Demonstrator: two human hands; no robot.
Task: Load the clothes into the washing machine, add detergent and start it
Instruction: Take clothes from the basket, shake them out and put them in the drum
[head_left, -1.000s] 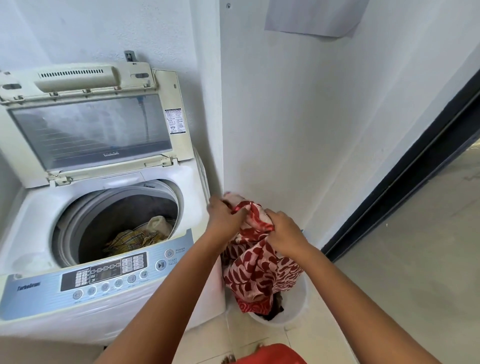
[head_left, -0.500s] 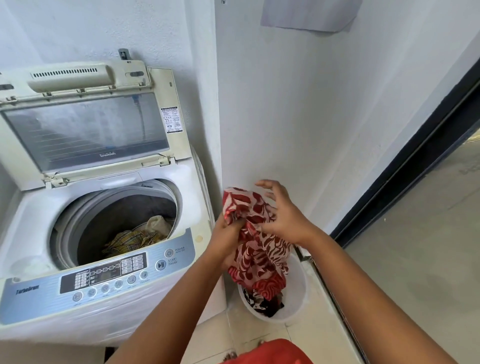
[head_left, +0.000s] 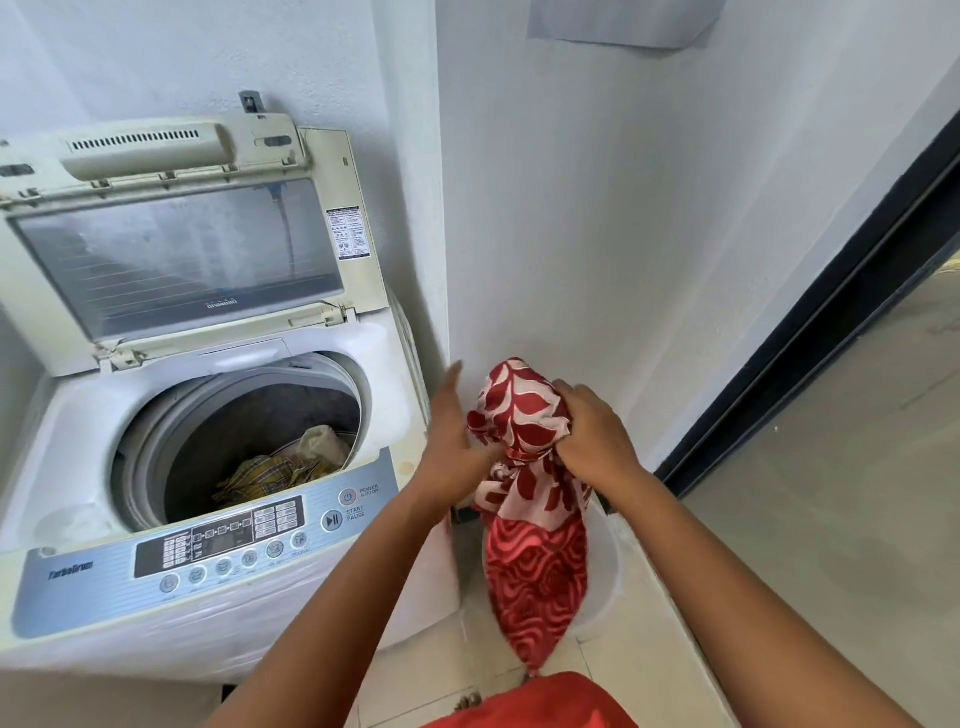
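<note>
A white top-loading washing machine (head_left: 67, 441) stands at the left with its lid (head_left: 176, 260) raised. Checked and beige clothes (head_left: 283, 470) lie in the drum. My right hand (head_left: 592, 431) grips a red and white patterned cloth (head_left: 530, 499), which hangs down over a white basket (head_left: 605, 582) on the floor. My left hand (head_left: 452, 431) is beside the cloth on its left, fingers straight and spread, its palm against the fabric. The control panel (head_left: 228, 540) with a start/pause button (head_left: 331, 519) runs along the machine's front.
A white wall corner (head_left: 441, 208) juts out just right of the machine. A dark door frame (head_left: 810, 322) runs diagonally at the right, with grey floor beyond it. Pale floor tiles lie under the basket. Red clothing on my body shows at the bottom edge.
The cloth has been lifted higher out of the basket. My left hand let go of it and opened beside it, while my right hand closed round the bunched top.
</note>
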